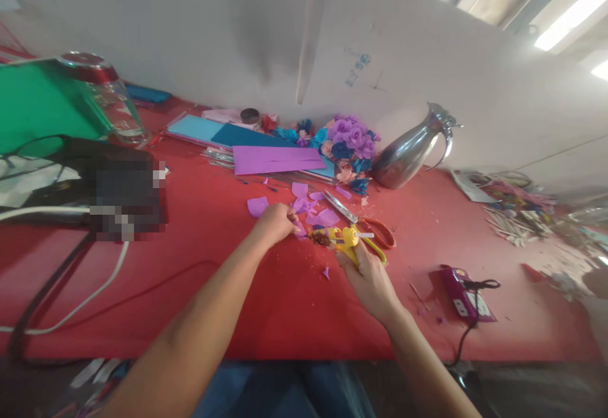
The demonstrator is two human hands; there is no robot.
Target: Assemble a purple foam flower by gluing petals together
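Small blue-green markings are borne by the pale grey wall (327, 38), but they are too small to be read. A white label is carried by the purple box-shaped device with a black cord (468, 294); its print cannot be made out.

The fingers of the left hand (276, 223) are pinched together above loose purple paper pieces (324, 218). A bit of purple is seen at the fingertips, though whether it is gripped or merely lies behind them cannot be told. By the right hand (370, 275), a yellow plastic glue gun (350, 237) is held, its handle wrapped by the curled fingers. A white glue stick (365, 235) is seen protruding from its back, and its front is pointed toward the left hand, above the middle of the red table (294, 316). A dark brownish clump (320, 238) is seen by the gun's front; its nature is hard to make out.

Just beyond the gun, metal-bladed scissors with orange-red handles (341, 207) are partly hidden by it. At the left, a dark object (128, 196) is obscured by pixelation, and a green sheet (42, 107) is cut off by the picture's edge.
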